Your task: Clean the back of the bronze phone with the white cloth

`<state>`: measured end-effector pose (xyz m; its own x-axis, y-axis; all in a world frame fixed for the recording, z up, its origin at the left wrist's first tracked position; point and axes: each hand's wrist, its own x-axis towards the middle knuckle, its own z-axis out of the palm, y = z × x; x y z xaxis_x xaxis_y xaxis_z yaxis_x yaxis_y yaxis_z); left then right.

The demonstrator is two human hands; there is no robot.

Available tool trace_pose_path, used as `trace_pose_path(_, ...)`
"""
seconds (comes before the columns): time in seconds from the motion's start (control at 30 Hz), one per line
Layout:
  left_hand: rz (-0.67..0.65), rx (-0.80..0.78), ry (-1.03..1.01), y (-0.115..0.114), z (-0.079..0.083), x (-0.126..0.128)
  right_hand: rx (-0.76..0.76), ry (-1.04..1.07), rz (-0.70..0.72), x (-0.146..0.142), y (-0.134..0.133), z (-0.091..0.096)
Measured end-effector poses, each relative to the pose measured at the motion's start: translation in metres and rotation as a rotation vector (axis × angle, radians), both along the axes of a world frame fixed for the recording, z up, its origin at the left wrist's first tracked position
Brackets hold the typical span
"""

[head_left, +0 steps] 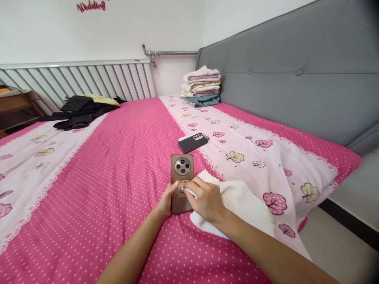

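Observation:
A brown phone [181,173] with a round camera block lies face down on the pink dotted bedsheet [118,165]. My left hand [166,203] grips its lower left edge, thumb on the back. My right hand [204,199] is closed in a pinch on a small white wipe [187,192], pressed against the phone's back below the camera. A white fluffy towel [242,205] lies under my right wrist. A second, black phone [193,142] rests face down farther back, on top of a white card.
Several folded blankets [201,85] are stacked at the bed's far corner against the grey padded headboard [296,71]. Dark clothes [79,110] lie at the far left by a white radiator. The bed's right edge drops to a grey floor [340,244].

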<state>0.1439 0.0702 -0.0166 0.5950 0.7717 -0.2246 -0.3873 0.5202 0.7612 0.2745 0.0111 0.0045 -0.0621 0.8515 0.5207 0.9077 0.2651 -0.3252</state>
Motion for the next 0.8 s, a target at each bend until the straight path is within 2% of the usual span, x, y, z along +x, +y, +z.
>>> trace_pose_path(0.8, 0.014, -0.010, 0.019, 0.0009, -0.0005, 0.0009, -0.015, 0.002, -0.005, -0.0009, 0.0005, -0.0012)
